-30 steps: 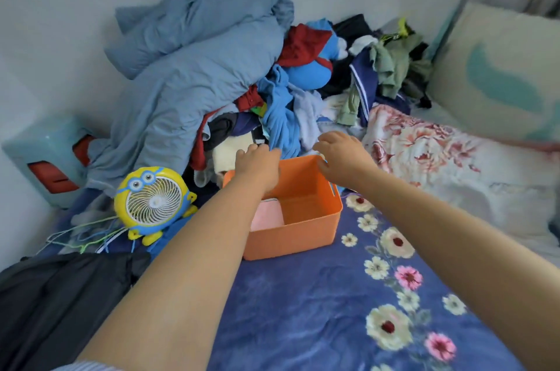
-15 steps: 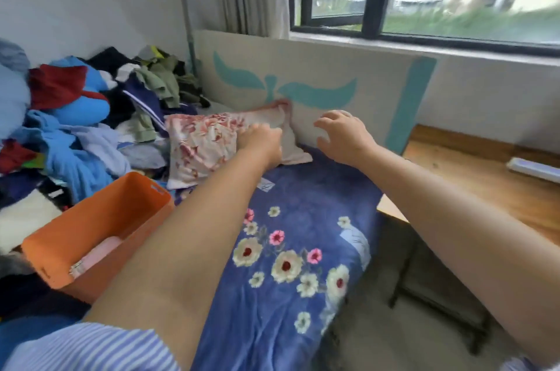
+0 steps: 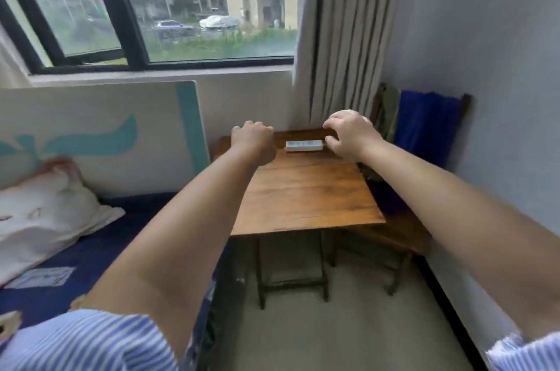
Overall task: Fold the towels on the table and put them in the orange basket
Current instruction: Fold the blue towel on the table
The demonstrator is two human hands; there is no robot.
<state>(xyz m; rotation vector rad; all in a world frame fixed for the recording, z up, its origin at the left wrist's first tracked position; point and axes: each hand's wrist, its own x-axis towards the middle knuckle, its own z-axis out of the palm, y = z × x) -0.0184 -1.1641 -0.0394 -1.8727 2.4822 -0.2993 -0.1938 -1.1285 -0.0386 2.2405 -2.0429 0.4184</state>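
Note:
The wooden table [image 3: 303, 188] stands under the window with only a white power strip [image 3: 304, 145] on its far edge. A blue towel [image 3: 424, 125] hangs over the back of a chair to the table's right, with an olive cloth [image 3: 386, 109] beside it. My left hand [image 3: 253, 140] hovers over the table's far left corner, fingers curled under, holding nothing. Above the power strip's right end, my right hand [image 3: 348, 134] has its fingers loosely bent and its thumb apart, and it is empty. The orange basket is out of view.
A bed with a dark blue sheet [image 3: 100, 249] and a floral pillow [image 3: 42, 213] lies at the left, against a white and teal headboard [image 3: 100, 134]. Grey curtains [image 3: 342, 37] hang behind the table. The wooden chair [image 3: 394, 237] stands by the right wall.
The view has swung right from the orange basket and clothes pile on the bed to the table by the window. Both arms stayed stretched forward, and both hands are off the basket's rim.

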